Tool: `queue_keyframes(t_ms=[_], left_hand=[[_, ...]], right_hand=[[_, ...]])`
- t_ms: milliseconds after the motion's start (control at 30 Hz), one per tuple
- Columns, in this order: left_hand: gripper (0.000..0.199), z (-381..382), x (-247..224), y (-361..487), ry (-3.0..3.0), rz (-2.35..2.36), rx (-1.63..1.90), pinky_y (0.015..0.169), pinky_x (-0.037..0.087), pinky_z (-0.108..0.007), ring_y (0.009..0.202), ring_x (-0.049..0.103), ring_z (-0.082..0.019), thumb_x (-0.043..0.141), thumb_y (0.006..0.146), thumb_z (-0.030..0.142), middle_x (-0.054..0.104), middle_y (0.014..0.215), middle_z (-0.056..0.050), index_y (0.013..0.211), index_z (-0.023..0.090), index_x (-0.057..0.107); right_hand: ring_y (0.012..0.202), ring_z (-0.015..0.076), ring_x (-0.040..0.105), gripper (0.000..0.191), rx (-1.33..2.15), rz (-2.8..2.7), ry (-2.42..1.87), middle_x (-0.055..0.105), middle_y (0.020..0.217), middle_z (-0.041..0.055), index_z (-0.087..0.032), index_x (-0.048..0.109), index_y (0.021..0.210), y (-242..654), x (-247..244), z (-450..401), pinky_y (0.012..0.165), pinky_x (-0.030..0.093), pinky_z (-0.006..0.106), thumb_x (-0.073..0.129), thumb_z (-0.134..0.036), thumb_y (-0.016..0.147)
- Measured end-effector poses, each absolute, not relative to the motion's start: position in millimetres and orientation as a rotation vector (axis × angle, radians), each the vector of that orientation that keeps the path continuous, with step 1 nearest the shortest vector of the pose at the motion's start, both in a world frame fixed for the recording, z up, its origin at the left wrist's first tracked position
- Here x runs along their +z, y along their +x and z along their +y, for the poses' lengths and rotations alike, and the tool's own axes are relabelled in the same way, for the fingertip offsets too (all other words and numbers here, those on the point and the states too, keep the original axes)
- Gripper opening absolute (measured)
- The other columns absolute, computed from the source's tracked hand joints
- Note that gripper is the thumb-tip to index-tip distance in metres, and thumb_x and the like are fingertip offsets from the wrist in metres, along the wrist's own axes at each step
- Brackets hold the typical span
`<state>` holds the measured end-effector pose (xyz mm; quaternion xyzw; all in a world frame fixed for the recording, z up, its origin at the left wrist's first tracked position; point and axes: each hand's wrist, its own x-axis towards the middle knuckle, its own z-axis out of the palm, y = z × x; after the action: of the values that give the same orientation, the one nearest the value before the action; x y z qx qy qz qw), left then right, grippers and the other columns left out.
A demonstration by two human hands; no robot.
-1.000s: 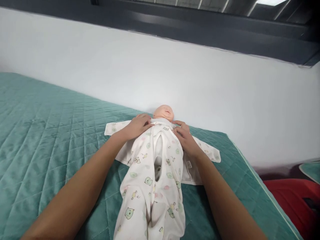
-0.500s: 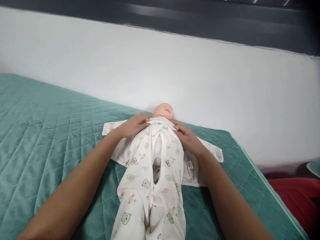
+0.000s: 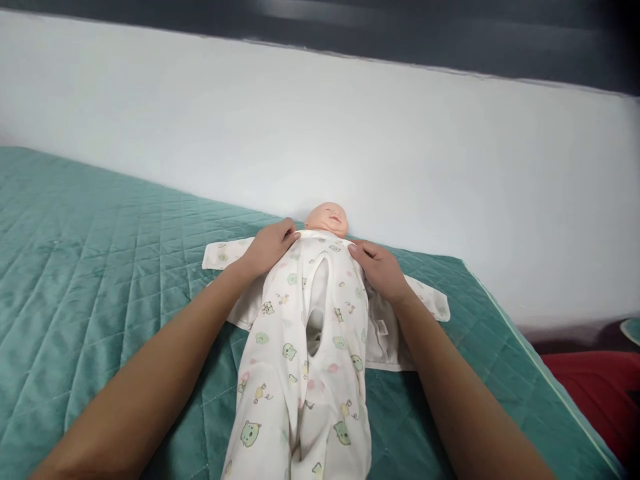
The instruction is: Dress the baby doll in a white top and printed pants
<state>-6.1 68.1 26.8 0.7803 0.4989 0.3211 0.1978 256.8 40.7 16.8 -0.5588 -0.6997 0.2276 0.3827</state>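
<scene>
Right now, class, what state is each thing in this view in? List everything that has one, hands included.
Doll: lying face up.
Patterned trousers: covering the doll nearly to its neck, crotch slit gaping.
Shirt: spread beneath, sleeves outstretched.
Left hand: closed on the trousers' top edge.
Right hand: closed on that edge's other side.
Quilted cover: spread out, lightly rumpled.

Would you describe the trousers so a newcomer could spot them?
On the green quilt against the white wall lies a doll. The trousers cover its front up to the neck, an oval opening at their middle setting them apart from the shirt spread beneath.
</scene>
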Motion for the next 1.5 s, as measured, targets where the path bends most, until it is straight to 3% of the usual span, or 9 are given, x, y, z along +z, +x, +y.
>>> queue_keyframes(t_ms=[133, 300, 533, 700, 800, 967, 1300, 1500], left_hand=[[0.019, 75.7, 23.0, 1.2, 2.193, 1.542, 0.925, 0.066, 0.038, -0.032, 0.069, 0.054, -0.020, 0.040, 0.096, 0.036, 0.059, 0.073, -0.002, 0.085, 0.022, 0.047], [0.018, 86.2, 12.0, 4.8, 2.215, 1.662, 0.943, 0.071, 0.043, -0.034, 0.072, 0.058, -0.022, 0.038, 0.097, 0.035, 0.064, 0.077, -0.005, 0.093, 0.022, 0.050], [0.023, 88.5, 11.5, 3.9, 2.255, 1.633, 0.859, 0.073, 0.044, -0.036, 0.076, 0.059, -0.023, 0.040, 0.097, 0.038, 0.066, 0.082, -0.006, 0.093, 0.021, 0.054], [0.030, 87.5, 9.7, 2.0, 2.347, 1.503, 0.885, 0.083, 0.045, -0.036, 0.096, 0.060, -0.024, 0.038, 0.099, 0.039, 0.067, 0.106, -0.008, 0.104, 0.020, 0.060], [0.039, 86.1, 7.4, 1.7, 2.431, 1.448, 0.841, 0.097, 0.042, -0.039, 0.112, 0.057, -0.025, 0.031, 0.102, 0.037, 0.064, 0.122, -0.008, 0.125, 0.023, 0.059], [0.044, 75.2, 6.0, -2.1, 2.547, 1.479, 0.694, 0.106, 0.033, -0.046, 0.125, 0.050, -0.028, 0.032, 0.102, 0.035, 0.059, 0.135, -0.006, 0.143, 0.032, 0.047], [0.055, 57.4, -4.9, -16.5, 2.591, 1.498, 0.680, 0.106, 0.032, -0.046, 0.135, 0.041, -0.029, 0.043, 0.097, 0.036, 0.046, 0.152, -0.005, 0.151, 0.036, 0.034], [0.054, 35.8, -24.2, -33.0, 2.631, 1.553, 0.743, 0.118, 0.020, -0.048, 0.145, 0.028, -0.029, 0.048, 0.095, 0.034, 0.036, 0.159, -0.005, 0.149, 0.032, 0.041]], right_hand=[[0.073, 0.0196, 0.054, 0.039, 0.348, -1.748, -1.526, 0.061, 0.072, 0.0006, -0.022, 0.053, 0.066, 252.5, 15.2, 44.8, 0.071, 0.041, 0.033, 0.047, -0.050, 0.092], [0.067, 0.0191, 0.048, 0.036, 0.174, -1.684, -1.565, 0.057, 0.066, 0.0007, -0.023, 0.051, 0.068, 245.5, 8.8, 46.9, 0.065, 0.037, 0.032, 0.043, -0.048, 0.093], [0.073, 0.0214, 0.055, 0.029, 0.211, -1.651, -1.507, 0.065, 0.077, 0.0036, -0.023, 0.058, 0.077, 238.1, 4.0, 42.9, 0.074, 0.043, 0.036, 0.050, -0.047, 0.091], [0.096, 0.0258, 0.063, 0.026, 0.244, -1.707, -1.417, 0.071, 0.104, 0.0072, -0.023, 0.067, 0.104, 237.2, 4.8, 41.0, 0.091, 0.046, 0.041, 0.049, -0.038, 0.092], [0.111, 0.0264, 0.061, 0.036, 0.217, -1.821, -1.337, 0.070, 0.120, 0.0050, -0.026, 0.069, 0.119, 239.2, 4.6, 41.5, 0.100, 0.044, 0.044, 0.042, -0.035, 0.096], [0.117, 0.0260, 0.060, 0.040, 0.280, -1.928, -1.291, 0.068, 0.126, 0.0013, -0.031, 0.068, 0.126, 243.4, 3.6, 42.3, 0.104, 0.043, 0.044, 0.040, -0.035, 0.098], [0.134, 0.0236, 0.050, 0.046, 0.344, -2.040, -1.244, 0.055, 0.146, -0.0015, -0.034, 0.052, 0.143, 252.4, 1.0, 20.6, 0.115, 0.036, 0.045, 0.036, -0.036, 0.100], [0.143, 0.0273, 0.040, 0.052, 0.227, -2.044, -1.280, 0.047, 0.152, 0.0053, -0.023, 0.051, 0.145, 257.0, -11.8, 1.1, 0.120, 0.028, 0.052, 0.041, -0.036, 0.096]])
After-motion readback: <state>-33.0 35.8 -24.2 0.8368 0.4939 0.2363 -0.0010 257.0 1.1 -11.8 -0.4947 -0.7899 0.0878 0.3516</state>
